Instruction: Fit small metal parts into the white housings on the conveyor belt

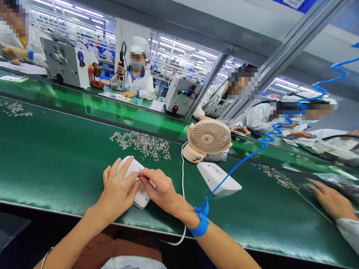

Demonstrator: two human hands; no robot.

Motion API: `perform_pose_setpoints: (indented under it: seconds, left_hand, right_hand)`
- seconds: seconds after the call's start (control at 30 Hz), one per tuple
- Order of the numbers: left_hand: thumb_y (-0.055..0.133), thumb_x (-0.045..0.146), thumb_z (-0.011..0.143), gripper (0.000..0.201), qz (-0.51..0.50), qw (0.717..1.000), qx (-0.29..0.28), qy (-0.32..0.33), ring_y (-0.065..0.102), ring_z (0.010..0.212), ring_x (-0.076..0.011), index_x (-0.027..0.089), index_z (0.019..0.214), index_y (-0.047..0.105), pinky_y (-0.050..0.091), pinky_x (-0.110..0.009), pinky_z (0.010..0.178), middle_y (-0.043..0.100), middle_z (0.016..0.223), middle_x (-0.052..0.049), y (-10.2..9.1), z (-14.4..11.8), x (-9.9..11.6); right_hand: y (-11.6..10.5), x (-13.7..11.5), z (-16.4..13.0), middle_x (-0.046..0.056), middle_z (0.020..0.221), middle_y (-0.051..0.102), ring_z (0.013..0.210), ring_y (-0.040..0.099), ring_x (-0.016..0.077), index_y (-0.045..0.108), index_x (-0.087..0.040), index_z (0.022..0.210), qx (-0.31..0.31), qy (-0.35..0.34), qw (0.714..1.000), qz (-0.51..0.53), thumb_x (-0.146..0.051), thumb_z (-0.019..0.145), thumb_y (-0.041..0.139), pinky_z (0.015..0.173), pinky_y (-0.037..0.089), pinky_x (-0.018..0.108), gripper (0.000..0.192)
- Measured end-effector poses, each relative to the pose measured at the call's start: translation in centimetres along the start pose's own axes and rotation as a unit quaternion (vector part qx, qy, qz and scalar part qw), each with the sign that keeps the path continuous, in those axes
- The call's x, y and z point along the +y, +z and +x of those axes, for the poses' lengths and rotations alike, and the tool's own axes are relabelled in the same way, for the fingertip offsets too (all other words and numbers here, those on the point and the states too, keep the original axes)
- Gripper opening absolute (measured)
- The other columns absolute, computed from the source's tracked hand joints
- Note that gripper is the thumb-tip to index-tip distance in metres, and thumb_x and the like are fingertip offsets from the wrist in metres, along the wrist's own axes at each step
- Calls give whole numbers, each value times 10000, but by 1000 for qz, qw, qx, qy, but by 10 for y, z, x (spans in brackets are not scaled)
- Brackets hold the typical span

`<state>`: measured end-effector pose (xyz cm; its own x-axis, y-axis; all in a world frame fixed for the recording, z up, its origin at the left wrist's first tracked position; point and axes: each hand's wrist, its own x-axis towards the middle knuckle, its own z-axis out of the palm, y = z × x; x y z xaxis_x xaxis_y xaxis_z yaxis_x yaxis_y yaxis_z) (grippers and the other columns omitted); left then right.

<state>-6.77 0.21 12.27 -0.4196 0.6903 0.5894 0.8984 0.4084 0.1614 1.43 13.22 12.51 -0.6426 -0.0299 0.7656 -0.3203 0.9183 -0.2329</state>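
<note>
A white rounded plastic housing (pixel 139 197) lies on the green mat near the front edge. My left hand (pixel 117 190) rests over it and steadies it. My right hand (pixel 161 188) pinches a small metal part (pixel 140 175) at the housing's top face, fingertips meeting those of the left hand. A blue wrist strap (pixel 201 223) with a coiled blue cord sits on my right wrist. Just beyond the hands lies a scattered heap of small metal parts (pixel 143 144).
A beige desk fan (pixel 209 139) and a second white housing (pixel 217 178) stand right of my hands. A neighbour's hand (pixel 331 200) rests at far right by more metal parts (pixel 276 176). Workers in white coats sit across the belt with white machines (pixel 68 61).
</note>
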Motion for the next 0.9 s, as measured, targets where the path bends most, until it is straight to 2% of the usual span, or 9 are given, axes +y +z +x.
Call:
perform_pose_setpoints:
  seconds: [0.13, 0.33, 0.6, 0.9]
  left_hand:
    - [396, 244, 877, 283, -15, 1000, 4, 4, 439, 1162, -369, 242, 913, 677, 380, -561, 852, 509, 1300, -77, 1, -1, -2]
    - [407, 248, 876, 274, -7, 1000, 28, 3, 450, 1154, -369, 257, 888, 680, 368, -577, 850, 525, 1282, -71, 2, -3, -4]
    - [439, 239, 867, 250, -1, 999, 48, 9, 440, 1162, -356, 281, 912, 681, 343, -550, 873, 510, 1298, -72, 2, -8, -3]
    - [492, 281, 847, 203, 26, 997, 71, 32, 432, 1167, -320, 305, 941, 670, 296, -487, 922, 494, 1320, -44, 8, -14, -9]
  right_hand:
    - [-2, 3, -1, 24, 707, 555, 587, 441, 136, 523, -151, 852, -20, 8, 1000, 18, -130, 967, 333, 582, 368, 256, 223]
    - [-4, 3, -1, 28, 741, 555, 657, 472, 144, 559, -156, 851, -37, 60, 994, 89, -134, 909, 402, 616, 349, 262, 169]
    - [-3, 1, 1, 2, 731, 560, 670, 487, 132, 568, -168, 774, -34, 144, 968, 203, -138, 830, 466, 635, 355, 261, 121]
    - [-6, 2, 1, 16, 768, 565, 710, 496, 142, 574, -165, 818, -54, 125, 968, 209, -117, 832, 450, 660, 357, 269, 134]
